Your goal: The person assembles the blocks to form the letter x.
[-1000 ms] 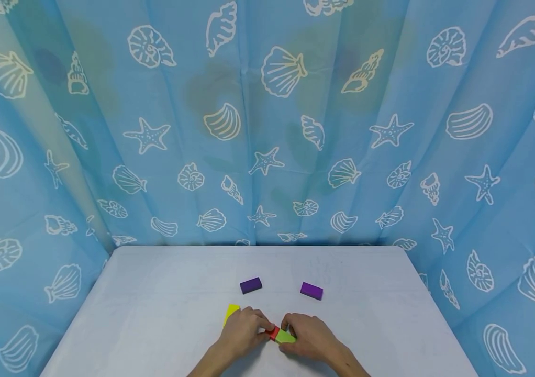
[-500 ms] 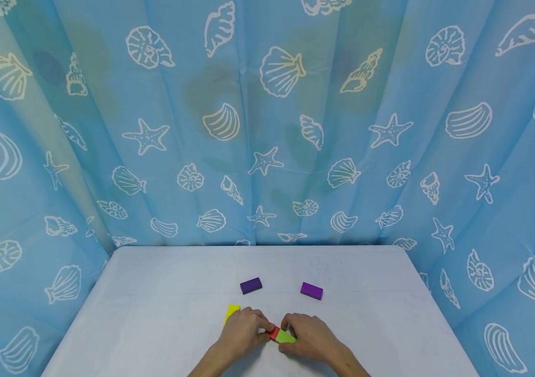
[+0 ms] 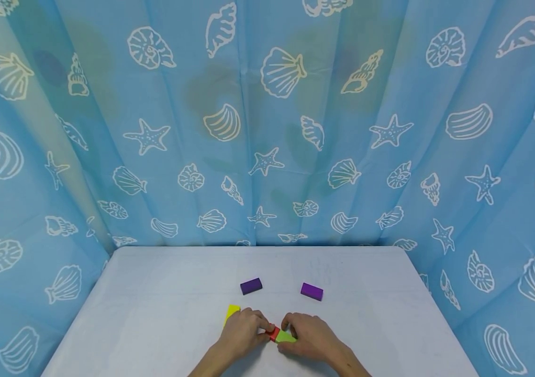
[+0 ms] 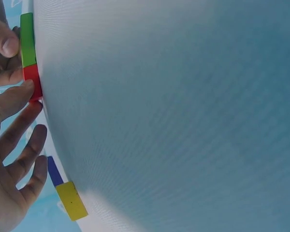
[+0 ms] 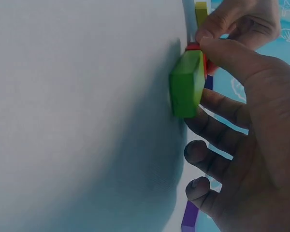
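"What is the left hand doing?"

"The left hand (image 3: pixel 243 331) pinches a red block (image 4: pixel 35 77) between thumb and index finger; its other fingers are spread apart."

"And the right hand?"

"The right hand (image 3: pixel 313 336) holds a green block (image 3: pixel 286 337) between thumb and fingers, the remaining fingers parted and loosely bent."

"Where are those 2 blocks, and which way do they point?"

"Between the 2 hands, over the near part of the white table (image 3: pixel 154 303). They meet end to end, red on the left, green on the right. Their shared long axis slants from far left to near right. I cannot tell whether they rest on the surface or are raised."

"What is just past the hands?"

"A yellow block (image 3: pixel 232 312), partly hidden by the left hand. Its long axis runs away from the person, far end tipped rightward."

"And farther out?"

"2 more blocks, well apart. The dark purple block (image 3: pixel 251 286), on the left, has its right end farther away; the bright purple block (image 3: pixel 312 291), on the right, has its right end nearer. Behind hangs a blue curtain (image 3: pixel 178 131) with white shells and starfish."
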Tool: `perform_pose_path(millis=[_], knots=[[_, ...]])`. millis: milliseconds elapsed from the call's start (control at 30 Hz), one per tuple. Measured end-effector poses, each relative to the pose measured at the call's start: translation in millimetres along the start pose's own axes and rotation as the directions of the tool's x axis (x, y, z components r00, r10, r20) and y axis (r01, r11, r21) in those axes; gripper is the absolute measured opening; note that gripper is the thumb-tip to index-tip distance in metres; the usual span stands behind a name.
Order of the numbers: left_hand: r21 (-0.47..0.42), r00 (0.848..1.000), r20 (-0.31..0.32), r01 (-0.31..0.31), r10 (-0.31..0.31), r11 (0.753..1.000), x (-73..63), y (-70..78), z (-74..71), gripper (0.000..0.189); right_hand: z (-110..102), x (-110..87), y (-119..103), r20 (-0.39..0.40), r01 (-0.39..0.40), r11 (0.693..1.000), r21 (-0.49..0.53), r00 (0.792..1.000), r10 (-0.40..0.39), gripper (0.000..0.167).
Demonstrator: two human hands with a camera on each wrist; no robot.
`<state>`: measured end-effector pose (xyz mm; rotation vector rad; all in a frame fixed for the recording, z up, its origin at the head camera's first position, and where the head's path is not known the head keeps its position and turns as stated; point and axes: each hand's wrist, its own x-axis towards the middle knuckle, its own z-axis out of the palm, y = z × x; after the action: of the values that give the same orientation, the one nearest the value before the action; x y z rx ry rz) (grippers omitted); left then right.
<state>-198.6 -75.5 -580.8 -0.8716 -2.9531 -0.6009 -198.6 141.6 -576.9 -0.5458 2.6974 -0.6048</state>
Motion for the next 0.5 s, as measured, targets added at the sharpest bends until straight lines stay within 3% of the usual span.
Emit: perform_pose_path(millis=[500], knots=[[0.015,1.0,-0.016,-0.007,0.008,1.0,-0.5,0.4,0.9,0.018,-34,0.7,15,-0.146,-0.002,1.0,0.019,0.989,0.005,0.041]])
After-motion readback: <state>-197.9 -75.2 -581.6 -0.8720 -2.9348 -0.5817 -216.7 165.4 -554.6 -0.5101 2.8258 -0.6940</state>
